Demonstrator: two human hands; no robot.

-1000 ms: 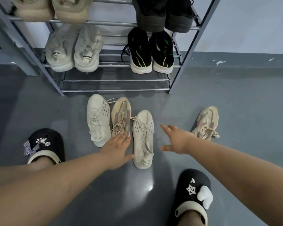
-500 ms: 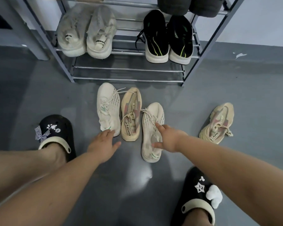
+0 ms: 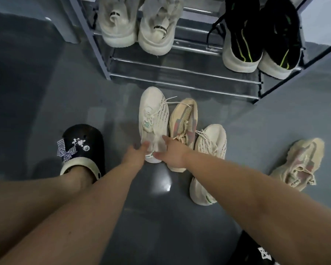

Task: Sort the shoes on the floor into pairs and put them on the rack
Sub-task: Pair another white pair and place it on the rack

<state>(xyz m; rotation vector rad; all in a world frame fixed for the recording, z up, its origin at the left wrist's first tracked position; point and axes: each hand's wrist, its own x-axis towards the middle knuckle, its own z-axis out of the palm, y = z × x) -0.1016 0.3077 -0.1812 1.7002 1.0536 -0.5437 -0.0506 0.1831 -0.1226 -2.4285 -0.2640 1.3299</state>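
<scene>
The white shoe [image 3: 153, 123] lies on the floor [image 3: 46, 104] just in front of the rack [image 3: 180, 73], with its toe pointing at the rack. Both hands are at its heel. The left hand [image 3: 135, 155] touches the left side of the heel and the right hand [image 3: 172, 153] is at the right side, fingers mostly straight. I cannot tell if they have pinched it yet.

It looks like a soft knit shoe, so it should be light and a bit floppy. The heel or the sole edge looks like the best place to hold it. The loose laces could dangle and catch.

Its match, the other white shoe [image 3: 210, 150], lies to the right and nearer, partly under the right arm. Between them is a tan and pink shoe [image 3: 183, 119]. The second tan and pink shoe [image 3: 302, 165] lies well apart, far to the right. It has letters on its heel strap, but I can read only "PR".

On the rack sit a pale pair [image 3: 138, 25] with blurry strap writing and a black pair [image 3: 260, 39] with green lines.
</scene>
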